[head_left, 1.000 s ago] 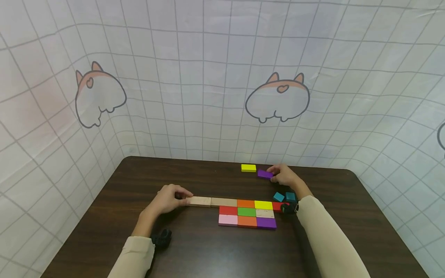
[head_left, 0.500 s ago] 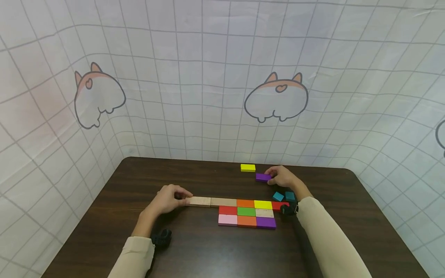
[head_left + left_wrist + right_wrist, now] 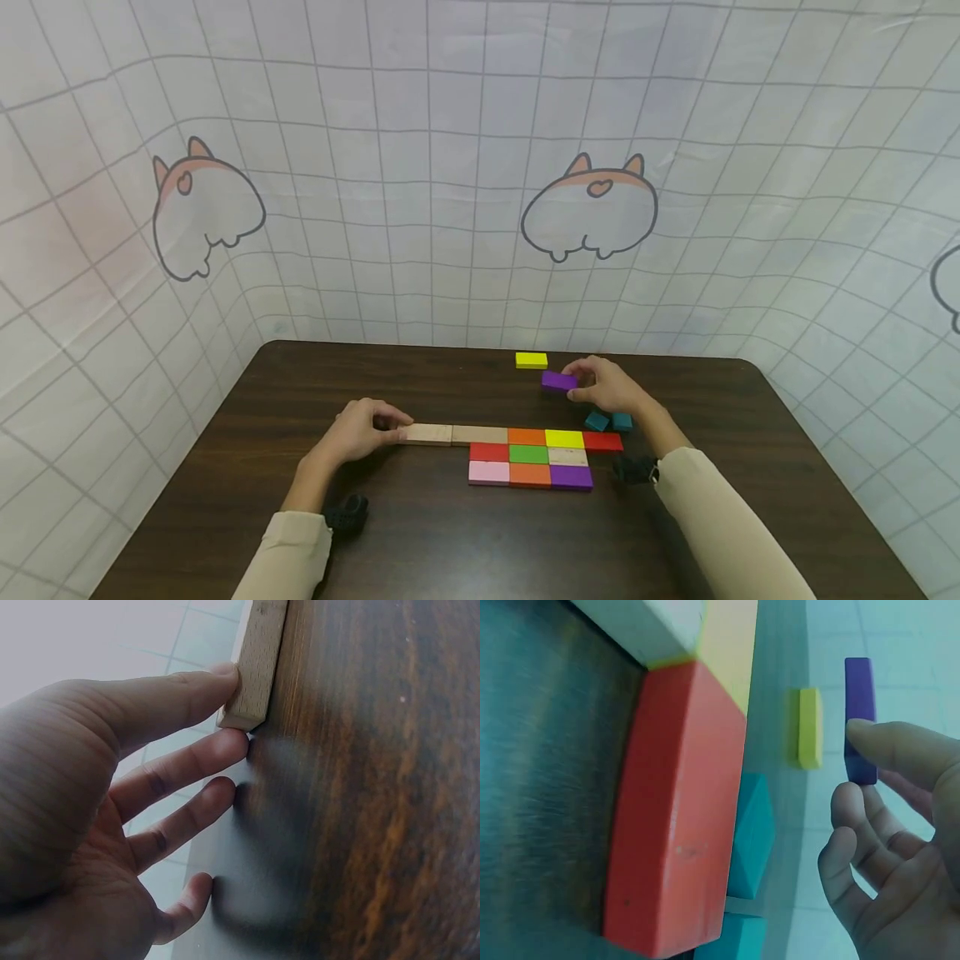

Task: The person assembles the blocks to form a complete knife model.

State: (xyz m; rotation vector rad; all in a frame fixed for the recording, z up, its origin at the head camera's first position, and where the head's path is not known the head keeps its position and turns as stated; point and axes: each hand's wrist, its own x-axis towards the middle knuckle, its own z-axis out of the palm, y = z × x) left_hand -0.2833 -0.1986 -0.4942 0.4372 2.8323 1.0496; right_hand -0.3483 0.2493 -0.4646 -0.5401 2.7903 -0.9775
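Observation:
My left hand point(image 3: 362, 431) holds the left end of a bare wooden block point(image 3: 429, 434), the last one in a flat row. In the left wrist view the thumb presses one side of that block point(image 3: 259, 664), while the other fingertips lie along the tabletop. Over the back right of the table, my right hand point(image 3: 609, 386) pinches a purple block point(image 3: 558, 382) by its right end. The right wrist view shows the thumb across this purple block point(image 3: 860, 686), its far part sticking out past the fingers.
Coloured blocks lie edge to edge below the row, among them a green one point(image 3: 529, 454) and a pink one point(image 3: 489, 473). A red block point(image 3: 603, 442) ends the row. Two teal blocks point(image 3: 597, 421) sit behind it. One yellow block point(image 3: 531, 361) lies near the back edge.
My right hand has carried the purple block a little to the left, and its wrist has swung outward, uncovering the red block's end. The left hand stays at the wooden block.

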